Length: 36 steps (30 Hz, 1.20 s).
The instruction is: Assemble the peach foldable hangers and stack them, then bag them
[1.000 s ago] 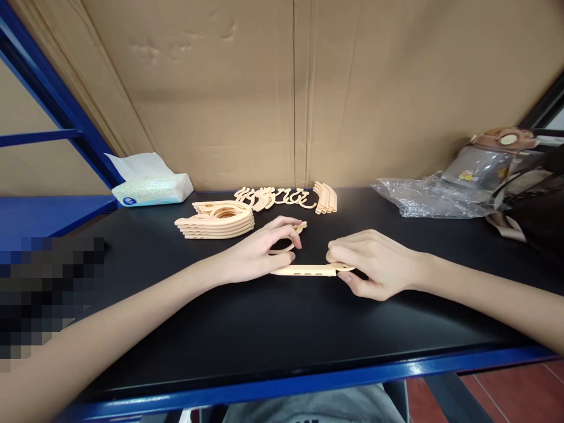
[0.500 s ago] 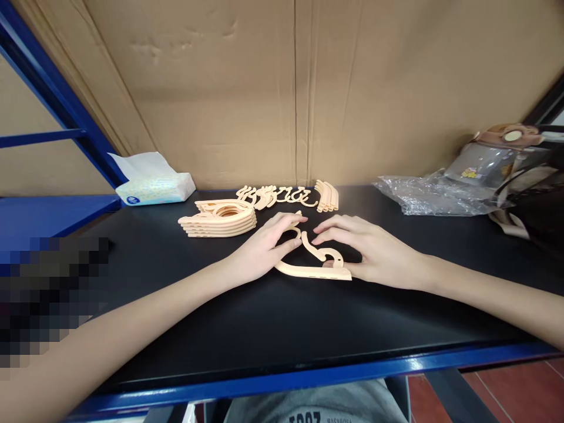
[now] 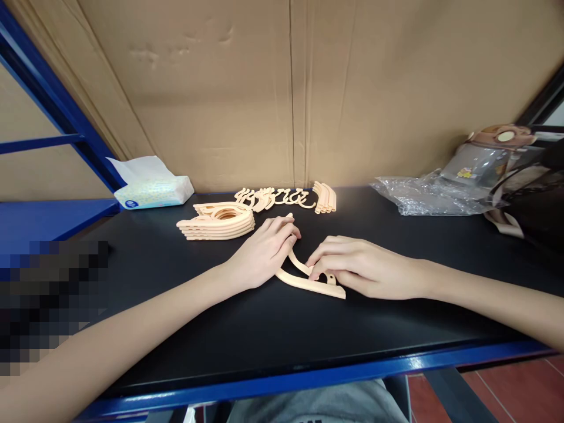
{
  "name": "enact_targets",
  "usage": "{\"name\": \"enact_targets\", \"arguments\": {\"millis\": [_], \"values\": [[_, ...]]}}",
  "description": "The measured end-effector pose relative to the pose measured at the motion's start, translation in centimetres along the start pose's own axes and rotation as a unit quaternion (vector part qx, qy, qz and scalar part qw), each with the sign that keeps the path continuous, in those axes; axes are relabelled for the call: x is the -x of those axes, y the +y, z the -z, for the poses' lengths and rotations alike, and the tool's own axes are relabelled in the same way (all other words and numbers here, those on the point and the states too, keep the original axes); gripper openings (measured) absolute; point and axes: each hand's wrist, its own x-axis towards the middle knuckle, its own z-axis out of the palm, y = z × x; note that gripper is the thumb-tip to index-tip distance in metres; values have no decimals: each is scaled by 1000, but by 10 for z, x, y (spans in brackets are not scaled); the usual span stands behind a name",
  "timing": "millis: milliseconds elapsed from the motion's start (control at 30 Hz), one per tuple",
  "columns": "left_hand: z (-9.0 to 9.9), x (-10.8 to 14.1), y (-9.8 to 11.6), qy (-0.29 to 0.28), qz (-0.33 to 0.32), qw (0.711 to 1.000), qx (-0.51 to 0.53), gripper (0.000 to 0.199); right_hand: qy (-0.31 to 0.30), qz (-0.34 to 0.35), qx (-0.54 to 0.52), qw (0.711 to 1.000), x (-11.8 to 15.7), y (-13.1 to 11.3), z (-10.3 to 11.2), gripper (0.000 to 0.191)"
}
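Observation:
A beige plastic folding hanger [image 3: 308, 285] lies at a slant on the black tabletop between my hands. My left hand [image 3: 264, 249] is closed over its left part, hiding much of it; one tip sticks out above the fingers. With its fingertips pressed together, my right hand [image 3: 361, 267] grips the hanger's curved inner piece near the right end. Behind my left hand sits a neat stack of similar folded hangers [image 3: 215, 226]. Loose beige hooks [image 3: 286, 197] and a row of beige arm pieces [image 3: 325, 197] lie farther back.
A tissue pack [image 3: 154, 185] stands at the back left. Crumpled clear plastic [image 3: 414, 192], a clear bottle [image 3: 476, 161] and a dark bag [image 3: 537, 200] occupy the back right. A cardboard wall [image 3: 220, 94] closes off the rear; a blue rail [image 3: 308, 376] edges the table's front.
My right hand has moved down and closed its fingertips on the inner piece. My left hand has curled more tightly, and the hanger's right end has swung slightly toward me.

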Motion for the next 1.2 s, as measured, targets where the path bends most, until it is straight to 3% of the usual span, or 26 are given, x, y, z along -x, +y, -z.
{"name": "enact_targets", "arguments": {"millis": [233, 367, 500, 600, 700, 900, 1067, 1133, 1200], "values": [[0, 1, -2, 9, 6, 999, 33, 38, 29, 4, 57, 998, 0, -1, -2, 11], [2, 0, -2, 46, 31, 991, 124, 36, 55, -10, 99, 993, 2, 18, 1, 26], [3, -2, -5, 51, 34, 977, 204, 31, 102, -81, 152, 980, 2, 42, 2, 20], [3, -3, -10, 37, -12, 981, 192, 40, 125, -112, 181, 969, 3, 48, 2, 16], [3, -3, -13, 32, -33, 987, 156, 34, 137, -126, 158, 970, 2, 41, 1, 14], [7, 1, -4, 8, -37, 995, 90, 25, 99, -135, 100, 981, 1, 26, 3, 27], [6, 4, 0, -7, -52, 995, 82, 56, 36, -94, 44, 994, 4, 35, 1, 53], [5, 4, -2, -23, -29, 995, 91, 75, 41, -104, 20, 993, 5, 41, -1, 61], [5, 4, -3, -43, 0, 995, 95, 89, 75, -141, 2, 987, 5, 47, -3, 53]]}}
